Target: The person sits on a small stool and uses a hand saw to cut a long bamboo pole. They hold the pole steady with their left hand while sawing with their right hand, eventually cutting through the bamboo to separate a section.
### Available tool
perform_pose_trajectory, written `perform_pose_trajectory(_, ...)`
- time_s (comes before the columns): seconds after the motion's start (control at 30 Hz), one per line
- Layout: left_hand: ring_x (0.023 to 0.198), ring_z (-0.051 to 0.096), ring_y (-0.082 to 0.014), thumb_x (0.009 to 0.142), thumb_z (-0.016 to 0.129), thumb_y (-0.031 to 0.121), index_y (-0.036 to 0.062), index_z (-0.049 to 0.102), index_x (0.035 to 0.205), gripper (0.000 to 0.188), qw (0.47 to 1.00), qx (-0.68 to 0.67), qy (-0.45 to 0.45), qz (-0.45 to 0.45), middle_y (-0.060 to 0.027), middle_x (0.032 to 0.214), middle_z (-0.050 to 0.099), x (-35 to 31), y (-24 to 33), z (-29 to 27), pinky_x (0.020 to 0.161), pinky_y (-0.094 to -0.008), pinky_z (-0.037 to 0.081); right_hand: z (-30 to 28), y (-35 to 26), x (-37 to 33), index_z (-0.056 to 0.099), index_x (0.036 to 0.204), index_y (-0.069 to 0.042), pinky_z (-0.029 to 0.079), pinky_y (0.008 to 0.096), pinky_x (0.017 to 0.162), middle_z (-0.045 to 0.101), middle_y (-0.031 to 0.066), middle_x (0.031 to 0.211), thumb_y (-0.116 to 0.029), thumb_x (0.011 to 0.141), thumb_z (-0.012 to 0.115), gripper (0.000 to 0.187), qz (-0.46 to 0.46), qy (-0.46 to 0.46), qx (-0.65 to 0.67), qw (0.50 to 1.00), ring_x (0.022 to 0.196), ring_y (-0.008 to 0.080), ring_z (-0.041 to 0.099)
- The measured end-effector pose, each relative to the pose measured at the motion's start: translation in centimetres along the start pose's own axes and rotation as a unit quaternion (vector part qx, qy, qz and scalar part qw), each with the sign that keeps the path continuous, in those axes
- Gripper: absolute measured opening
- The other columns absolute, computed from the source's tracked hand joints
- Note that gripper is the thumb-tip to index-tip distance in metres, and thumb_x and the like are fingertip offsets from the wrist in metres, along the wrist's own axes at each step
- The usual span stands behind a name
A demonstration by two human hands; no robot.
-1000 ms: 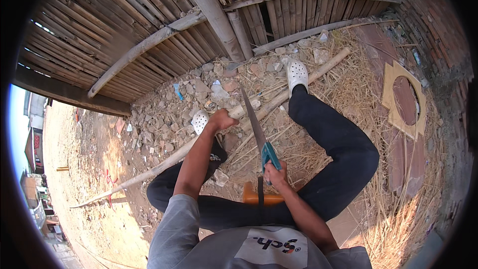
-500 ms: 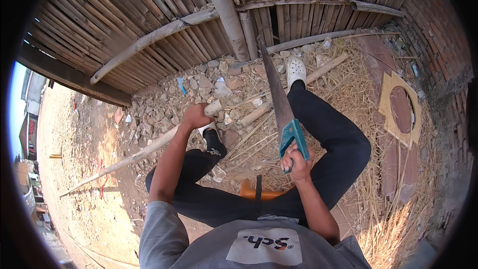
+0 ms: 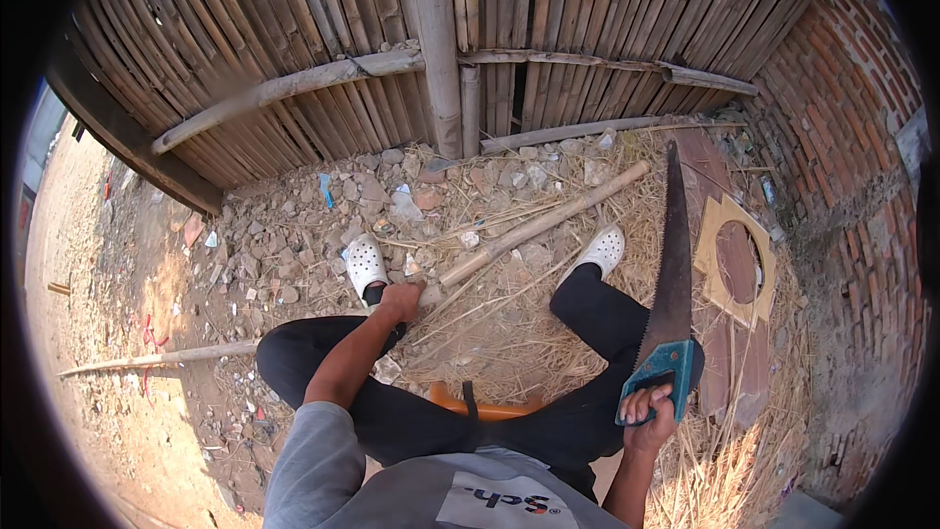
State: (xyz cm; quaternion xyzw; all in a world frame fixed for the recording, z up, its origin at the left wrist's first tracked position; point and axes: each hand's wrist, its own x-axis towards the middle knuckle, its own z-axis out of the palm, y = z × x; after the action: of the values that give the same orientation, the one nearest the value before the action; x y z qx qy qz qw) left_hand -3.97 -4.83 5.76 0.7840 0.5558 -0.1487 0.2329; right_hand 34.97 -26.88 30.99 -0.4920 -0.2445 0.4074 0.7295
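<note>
My left hand (image 3: 399, 303) is closed round a wooden pole (image 3: 186, 356) close to its cut end. That pole runs off to the left past my left knee, and the knee hides part of it. In my right hand (image 3: 650, 415) is a hand saw (image 3: 670, 274), gripped by its teal handle. Its dark, tapering blade points up and away from me, beyond my right knee and apart from the pole. Another wooden pole (image 3: 548, 220) lies slanting over the rubble in front of my feet, its near end by my left hand.
An orange seat (image 3: 494, 411) shows between my thighs. Stones and straw (image 3: 490, 343) cover the ground around my white clogs. A slatted bamboo wall (image 3: 323, 15) stands ahead, a brick wall (image 3: 832, 137) at the right. A yellowish board with a round hole (image 3: 710, 253) lies on reddish planks.
The saw in my right hand has swung right, away from the poles. My left hand's pole end has come lower, beside the lying pole. My right foot has drawn nearer.
</note>
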Motion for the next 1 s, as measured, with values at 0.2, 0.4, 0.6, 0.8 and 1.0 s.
perform_pose_trajectory(0.2,0.102,0.065,-0.0318,0.078,0.068,0.034,0.0114,0.054,0.123,0.053,0.996,-0.053,-0.007,-0.07,-0.0145,0.109,0.067,0.4,1.2,0.5,0.082,-0.045,0.052,0.8,1.4,4.7,0.049,0.082,-0.006,0.039,0.0313,0.037,0.038,0.0033,0.049,-0.008,0.085,0.049,0.005,0.024,0.008,0.014,1.0,0.035,0.0155,0.038)
perform_pose_trajectory(0.4,0.121,0.053,-0.0281,0.069,0.074,0.048,0.0114,0.056,0.122,0.067,0.982,-0.046,0.179,0.024,-0.0115,0.125,0.058,3.8,5.8,-2.9,0.098,-0.0451,0.042,0.4,3.2,8.7,0.05,0.081,-0.003,0.041,0.0317,0.038,0.041,0.0052,0.049,-0.003,0.083,0.052,0.002,0.012,-0.002,0.02,1.0,0.036,0.0161,0.041)
perform_pose_trajectory(0.6,0.129,0.046,-0.0303,0.076,0.069,0.04,0.0096,0.043,0.136,0.072,0.994,-0.071,0.023,-0.081,-0.0124,0.135,0.051,15.5,10.7,-0.4,0.107,-0.0544,0.033,-0.2,5.1,9.3,0.049,0.08,-0.002,0.042,0.0318,0.038,0.039,0.0053,0.049,-0.005,0.082,0.052,0.005,-0.039,-0.008,-0.004,0.999,0.036,0.0166,0.042)
perform_pose_trajectory(0.8,0.13,0.045,-0.0325,0.082,0.065,0.038,0.0089,0.042,0.136,0.065,0.99,-0.033,-0.015,-0.137,-0.0155,0.138,0.049,20.0,10.4,2.6,0.106,-0.0588,0.032,0.0,5.4,9.8,0.046,0.081,-0.002,0.041,0.0317,0.037,0.04,0.0059,0.048,-0.005,0.081,0.052,0.006,-0.063,0.031,-0.002,0.998,0.036,0.0157,0.041)
perform_pose_trajectory(1.0,0.106,0.063,-0.032,0.086,0.062,0.037,0.0074,0.049,0.118,0.046,0.99,-0.063,0.102,-0.08,-0.0153,0.113,0.063,15.3,6.7,-5.4,0.095,-0.0565,0.042,0.1,5.6,9.8,0.046,0.08,-0.002,0.04,0.0309,0.036,0.039,0.0054,0.048,-0.004,0.081,0.052,0.007,-0.068,0.054,-0.003,0.996,0.036,0.0151,0.04)
